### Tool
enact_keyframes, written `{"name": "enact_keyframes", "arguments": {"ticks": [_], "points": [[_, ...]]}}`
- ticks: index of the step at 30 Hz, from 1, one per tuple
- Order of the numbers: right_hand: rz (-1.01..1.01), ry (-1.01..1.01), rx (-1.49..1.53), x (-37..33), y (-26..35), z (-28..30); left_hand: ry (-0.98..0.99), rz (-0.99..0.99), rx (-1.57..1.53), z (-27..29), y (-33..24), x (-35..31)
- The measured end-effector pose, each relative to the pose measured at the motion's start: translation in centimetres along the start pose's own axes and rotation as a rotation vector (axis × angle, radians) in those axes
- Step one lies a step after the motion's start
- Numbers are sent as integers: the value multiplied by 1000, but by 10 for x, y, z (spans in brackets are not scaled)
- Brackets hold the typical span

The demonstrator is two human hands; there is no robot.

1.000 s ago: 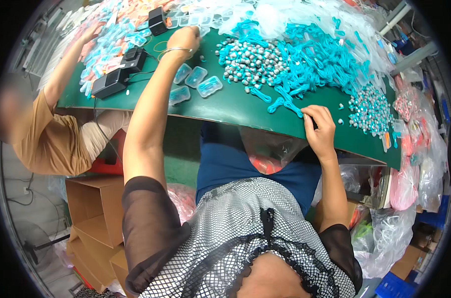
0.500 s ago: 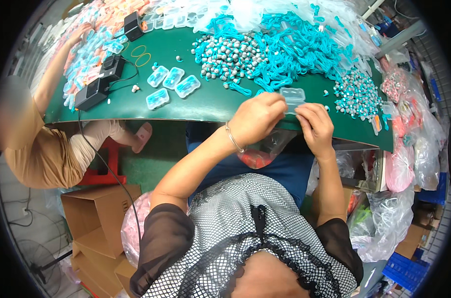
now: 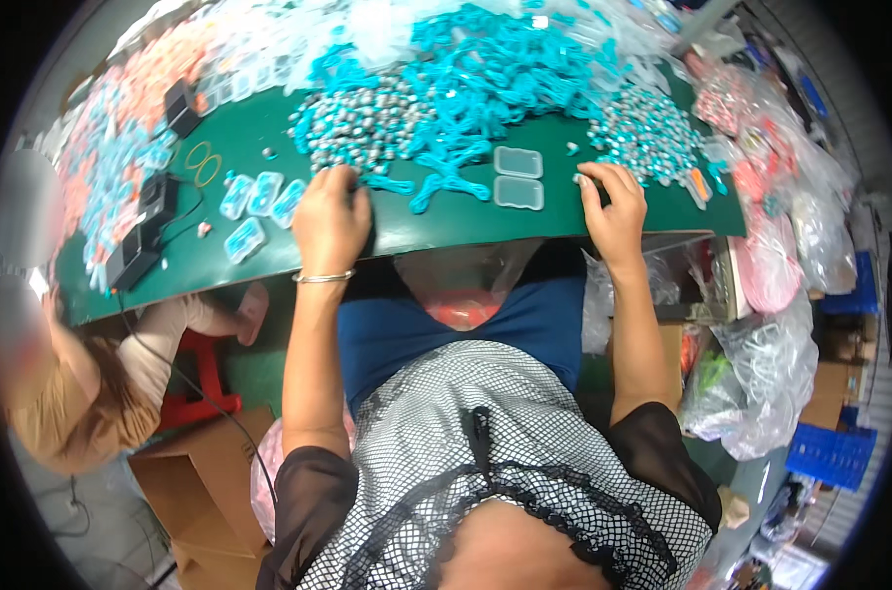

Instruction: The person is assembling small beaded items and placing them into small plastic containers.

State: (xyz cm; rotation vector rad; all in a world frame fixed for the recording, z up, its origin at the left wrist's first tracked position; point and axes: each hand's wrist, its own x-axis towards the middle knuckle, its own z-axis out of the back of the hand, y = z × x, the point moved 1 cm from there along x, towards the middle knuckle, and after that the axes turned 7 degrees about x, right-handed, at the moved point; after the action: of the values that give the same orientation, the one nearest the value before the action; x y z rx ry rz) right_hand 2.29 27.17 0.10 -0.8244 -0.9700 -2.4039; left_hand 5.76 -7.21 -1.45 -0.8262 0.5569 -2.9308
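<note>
An open clear plastic case (image 3: 518, 193) lies flat on the green table, its two halves unfolded one behind the other. My left hand (image 3: 333, 221) is at the near edge of a pile of small grey-and-turquoise plugs (image 3: 367, 123); its fingers curl down, the thumb stands apart, and the fingertips are hidden. Right of the case, my right hand (image 3: 615, 214) has thumb and forefinger close together around a tiny pale piece, too small to make out. Looped turquoise cords (image 3: 450, 185) lie between my left hand and the case.
Filled cases (image 3: 244, 239) sit left of my left hand, near black boxes (image 3: 131, 258) with a cable. More turquoise cords (image 3: 510, 74) heap at the back. A second plug pile (image 3: 642, 128) and an orange-handled tool (image 3: 699, 185) lie right. A co-worker (image 3: 72, 393) sits at left.
My hands have parted from the case, which now lies open on the table. My left hand has moved left to the plug pile; the right stays right of the case. The view has shifted.
</note>
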Motion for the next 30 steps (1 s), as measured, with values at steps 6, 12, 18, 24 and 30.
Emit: {"name": "enact_keyframes", "arguments": {"ticks": [6,12,18,24,30], "points": [[-70,106,-245,-4,-15,0,-32,183,-343,1,1,-4],[-83,160,-222,-1,-12,-5,-12,42,-606,6,-50,-13],[-232,269,347,1,29,-5,114,-182,-567,-17,-110,-12],[56,339,20,9,38,-18,134,-284,-380,-37,-127,-5],[91,444,-118,18,48,-21,146,-332,-300,-43,-128,-8]]}}
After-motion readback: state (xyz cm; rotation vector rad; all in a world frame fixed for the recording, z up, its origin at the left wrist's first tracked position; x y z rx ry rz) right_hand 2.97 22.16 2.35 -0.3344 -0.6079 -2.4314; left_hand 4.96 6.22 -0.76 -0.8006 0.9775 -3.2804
